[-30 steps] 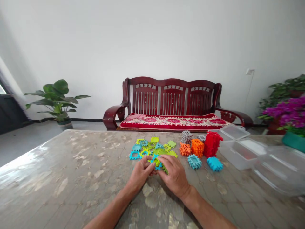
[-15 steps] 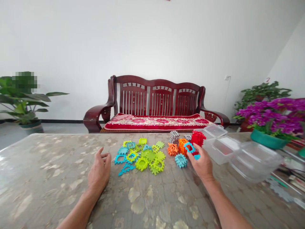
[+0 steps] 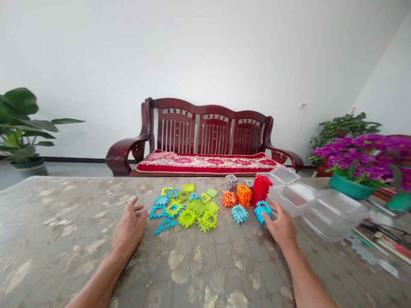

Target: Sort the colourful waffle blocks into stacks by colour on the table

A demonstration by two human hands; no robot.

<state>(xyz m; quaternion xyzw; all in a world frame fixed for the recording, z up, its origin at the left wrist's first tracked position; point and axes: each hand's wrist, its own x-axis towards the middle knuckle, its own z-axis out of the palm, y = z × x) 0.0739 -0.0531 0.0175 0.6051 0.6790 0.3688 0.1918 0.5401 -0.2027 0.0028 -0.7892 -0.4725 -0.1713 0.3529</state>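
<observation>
My right hand (image 3: 282, 224) is at a short stack of blue interlocking tiles (image 3: 262, 211), its thumb across the front and its fingertips at the right side, gripping the top tile. My left hand (image 3: 129, 224) rests on its edge on the table, fingers loosely bent and apart, with nothing in it. Between the hands lies a loose spread of green notched tiles (image 3: 186, 218) and blue tiles (image 3: 166, 225). Beside the right hand stand a tall red stack (image 3: 261, 188), an orange stack (image 3: 244, 196), a lower orange stack (image 3: 229, 199), a pale blue stack (image 3: 239, 214) and a grey stack (image 3: 230, 183).
Clear plastic boxes (image 3: 332, 216) with lids stand on the right of the patterned table (image 3: 192, 273). Beyond them is a teal pot (image 3: 349, 186) of purple flowers. A wooden bench (image 3: 213, 128) stands behind the table. Flat grey pieces (image 3: 362, 250) lie at the right.
My right hand has lowered the blue tile from in front of the red and orange stacks onto the blue stack. My left hand stays in about the same place; the view has shifted slightly.
</observation>
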